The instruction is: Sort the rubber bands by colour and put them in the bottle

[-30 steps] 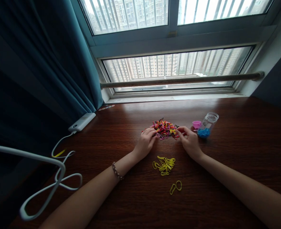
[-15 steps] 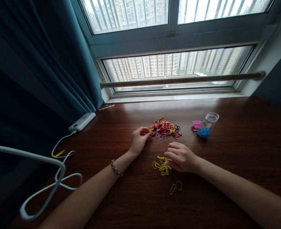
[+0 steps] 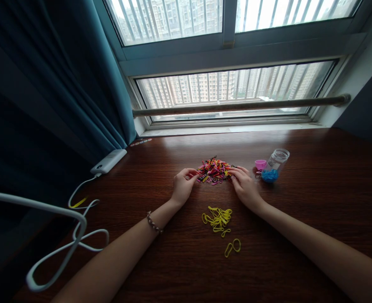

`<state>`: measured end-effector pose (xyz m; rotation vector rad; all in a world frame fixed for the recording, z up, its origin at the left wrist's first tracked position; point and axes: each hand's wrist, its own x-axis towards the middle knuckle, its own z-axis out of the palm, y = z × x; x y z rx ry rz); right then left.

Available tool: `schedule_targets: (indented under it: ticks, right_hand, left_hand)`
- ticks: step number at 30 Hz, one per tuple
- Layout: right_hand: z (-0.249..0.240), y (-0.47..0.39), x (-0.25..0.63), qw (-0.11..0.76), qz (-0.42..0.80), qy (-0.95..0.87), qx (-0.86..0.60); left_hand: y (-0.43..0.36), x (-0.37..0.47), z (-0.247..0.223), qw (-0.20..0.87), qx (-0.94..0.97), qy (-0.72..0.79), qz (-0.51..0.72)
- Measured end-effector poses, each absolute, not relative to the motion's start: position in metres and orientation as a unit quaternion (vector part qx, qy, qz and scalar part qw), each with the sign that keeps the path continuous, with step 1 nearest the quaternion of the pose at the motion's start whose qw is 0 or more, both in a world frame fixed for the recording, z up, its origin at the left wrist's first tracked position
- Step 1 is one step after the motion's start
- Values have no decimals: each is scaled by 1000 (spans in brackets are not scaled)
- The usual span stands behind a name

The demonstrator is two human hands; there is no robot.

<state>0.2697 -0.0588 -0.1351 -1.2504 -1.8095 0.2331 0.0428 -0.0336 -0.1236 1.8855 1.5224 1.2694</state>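
Observation:
A heap of small mixed-colour rubber bands lies on the dark wooden table. At its left edge is my left hand, thumb and fingers pinched together at the bands; what is between the fingertips is too small to name. My right hand reaches the heap's right edge, its fingers closed down onto the bands, and what it grips is hidden. Nearer to me sits a loose pile of yellow rubber bands, with two more yellow bands just below it.
Right of the heap, a clear jar with blue bands inside stands tilted beside a small pink cup. A white power strip and its looping cable lie at the left, by a blue curtain.
My right hand has moved from the yellow pile up to the right side of the mixed heap. Another yellow band now shows at the pile's lower edge. My left hand has stayed in place.

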Motion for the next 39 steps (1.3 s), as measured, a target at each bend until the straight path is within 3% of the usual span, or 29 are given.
schedule_targets:
  ticks: [4,8,16,29,35,39]
  right_hand:
    - [-146,-55,270,413,87,-747,-514]
    - [-147,-55,271,417,89,-750,-505]
    - [-131,-59,272,482,135,-700,-510]
    - [-124,-63,272,529,230,-597,-557]
    - [-123,-64,272,531,217,-587,-571]
    - [-123,-63,272,527,226,-587,-571]
  left_hand:
    - [-38,45,-120,67,715,573,394]
    - [-44,50,-120,45,760,562,324]
    - [-43,52,-121,38,779,549,300]
    - [-46,53,-113,71,768,517,371]
    - [-52,55,-109,115,812,418,391]
    - [-67,57,-99,140,891,302,308]
